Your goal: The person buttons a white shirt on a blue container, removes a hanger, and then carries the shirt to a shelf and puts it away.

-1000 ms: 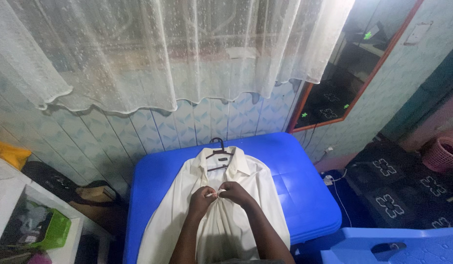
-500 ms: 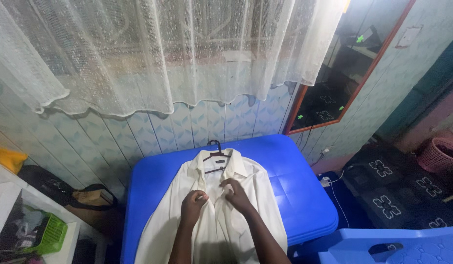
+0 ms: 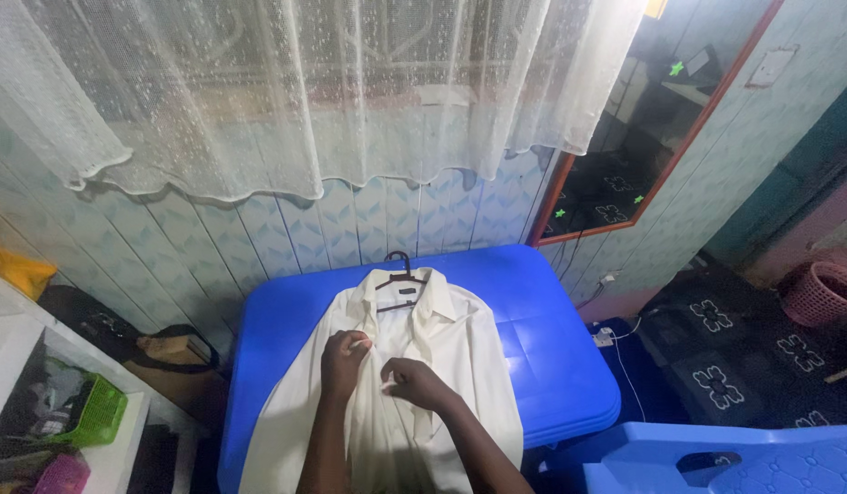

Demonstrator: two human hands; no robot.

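Note:
A cream long-sleeved shirt point(image 3: 460, 352) lies flat on a blue plastic table point(image 3: 542, 320), its collar on a black hanger point(image 3: 398, 270) at the far side. My left hand point(image 3: 343, 359) pinches the left front edge of the shirt below the collar. Just right of it, my right hand point(image 3: 412, 382) grips the placket fabric lower down. Both forearms come up from the bottom edge over the shirt's lower part.
A lace curtain point(image 3: 305, 91) hangs over the panelled wall behind the table. A red-framed mirror point(image 3: 643, 119) leans at the right. A blue chair point(image 3: 716, 457), a pink basket point(image 3: 821, 293), a white plug and cable point(image 3: 611, 334), a green basket point(image 3: 94, 412) and a dark bag point(image 3: 158, 352) surround the table.
My hands were joined at the shirt's front, then parted. Both have shifted left and slightly down the placket; the view has drifted a little.

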